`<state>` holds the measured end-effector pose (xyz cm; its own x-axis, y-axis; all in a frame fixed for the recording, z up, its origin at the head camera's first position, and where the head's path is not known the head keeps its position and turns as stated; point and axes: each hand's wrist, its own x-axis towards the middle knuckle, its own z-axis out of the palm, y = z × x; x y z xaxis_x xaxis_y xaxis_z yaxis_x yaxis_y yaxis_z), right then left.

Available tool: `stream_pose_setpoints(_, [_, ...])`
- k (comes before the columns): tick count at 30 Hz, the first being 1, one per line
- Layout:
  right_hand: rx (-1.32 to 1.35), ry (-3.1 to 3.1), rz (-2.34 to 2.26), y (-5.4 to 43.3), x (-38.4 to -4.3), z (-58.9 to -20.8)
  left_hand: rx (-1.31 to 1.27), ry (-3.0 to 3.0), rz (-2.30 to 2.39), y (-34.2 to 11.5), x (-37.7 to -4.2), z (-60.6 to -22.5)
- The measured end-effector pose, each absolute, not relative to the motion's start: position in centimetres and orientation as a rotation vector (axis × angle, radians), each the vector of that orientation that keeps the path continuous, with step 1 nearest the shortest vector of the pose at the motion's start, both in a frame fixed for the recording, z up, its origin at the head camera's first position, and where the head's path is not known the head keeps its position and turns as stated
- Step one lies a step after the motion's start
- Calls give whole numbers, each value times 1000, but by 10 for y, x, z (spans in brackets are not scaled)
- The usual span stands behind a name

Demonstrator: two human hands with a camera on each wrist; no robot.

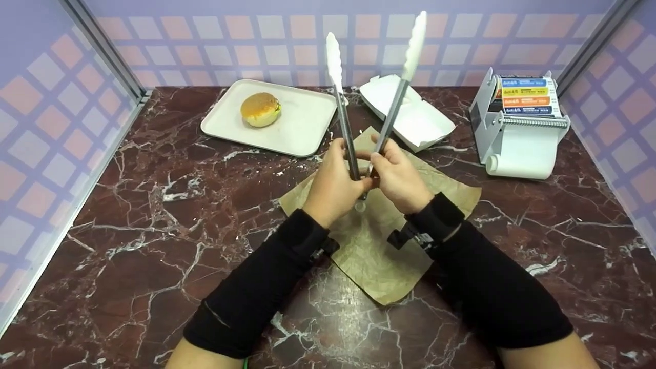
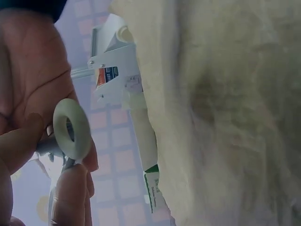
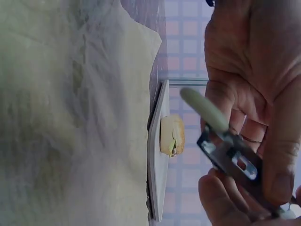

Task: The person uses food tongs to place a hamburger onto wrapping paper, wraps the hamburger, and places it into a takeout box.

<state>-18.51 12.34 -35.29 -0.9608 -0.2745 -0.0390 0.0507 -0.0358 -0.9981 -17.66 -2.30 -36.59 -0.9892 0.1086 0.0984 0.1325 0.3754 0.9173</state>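
Note:
Both hands hold a pair of metal tongs [image 1: 393,110] with white scalloped tips, spread wide and pointing toward the back wall. My left hand [image 1: 333,187] grips the left arm near the hinge end, and my right hand [image 1: 402,177] pinches the right arm. A pale ring [image 2: 81,141] at the tongs' end shows close up in the left wrist view. Beneath the hands a creased sheet of brown paper [image 1: 389,277] lies on the table. Beyond them, a burger [image 1: 261,109] sits on a cream tray [image 1: 302,123] at the back left.
An open white takeaway box [image 1: 425,123] stands behind the paper, overlapped by the tongs in the head view. At the back right is a dispenser [image 1: 484,123] with several coloured boxes and a white roll [image 1: 528,154]. Tiled panels [image 1: 287,51] enclose the marbled table [image 1: 128,287].

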Motion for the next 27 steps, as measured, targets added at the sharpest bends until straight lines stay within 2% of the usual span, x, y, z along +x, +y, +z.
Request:
stream_pose_setpoints(7, [-67,1960,-2263,132,-195,-350,-479,-2666,-1605,-25,-176,-366])
stream_pose_setpoints(11, [77,1936,-2368,139,-203,-351,-587,-2846,-1402,-44,-191,-364])
stream_pose_setpoints(15, [162,1948,-2351,145,-207,-351,-382,-3095,-1106,-91,-219,-369])
stream_pose_setpoints(19, [132,1952,-2302,148,-208,-350,-99,-3322,-713,-150,-242,-378])
stream_pose_setpoints(23, [-6,1974,-2267,150,-207,-349,-64,-3467,-501,-185,-252,-384])
stream_pose_setpoints(27, [-157,2019,-2186,153,-207,-351,-63,-3457,-476,-190,-253,-384])
